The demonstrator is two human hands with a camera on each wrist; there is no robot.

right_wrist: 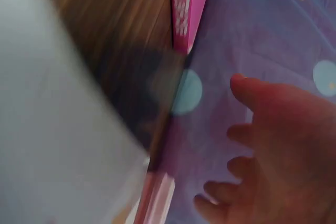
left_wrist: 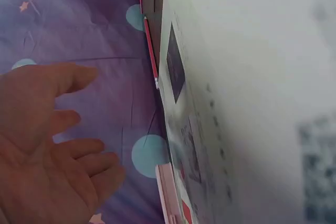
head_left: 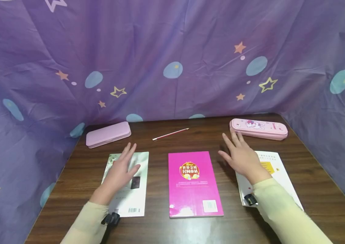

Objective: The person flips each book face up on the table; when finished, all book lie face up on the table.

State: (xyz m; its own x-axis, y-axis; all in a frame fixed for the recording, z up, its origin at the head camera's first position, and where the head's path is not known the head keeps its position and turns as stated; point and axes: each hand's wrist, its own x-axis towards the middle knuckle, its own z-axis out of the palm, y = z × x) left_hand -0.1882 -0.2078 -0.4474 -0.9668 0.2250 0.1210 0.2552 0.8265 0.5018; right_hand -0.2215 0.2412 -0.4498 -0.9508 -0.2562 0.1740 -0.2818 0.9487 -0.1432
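Observation:
My left hand [head_left: 119, 178] is over the pale green and white book [head_left: 139, 200] on the left, its fingers spread and holding nothing. My right hand [head_left: 242, 157] overlaps the upper left part of the white book [head_left: 282, 184] with a yellow patch; its fingers are spread and point at the pink pencil case with a rabbit picture [head_left: 259, 128]. Between the hands a bright pink book [head_left: 192, 195] lies flat on the table. In the left wrist view the left hand [left_wrist: 58, 145] shows relaxed, bare fingers. The right wrist view shows the right hand [right_wrist: 278, 150] likewise with nothing in it.
A plain pink pencil case [head_left: 108, 135] lies at the back left of the dark wooden table [head_left: 157, 230]. A red and white pencil [head_left: 170, 134] lies at the back middle. Behind and beside the table hangs a purple curtain [head_left: 148, 44] with stars.

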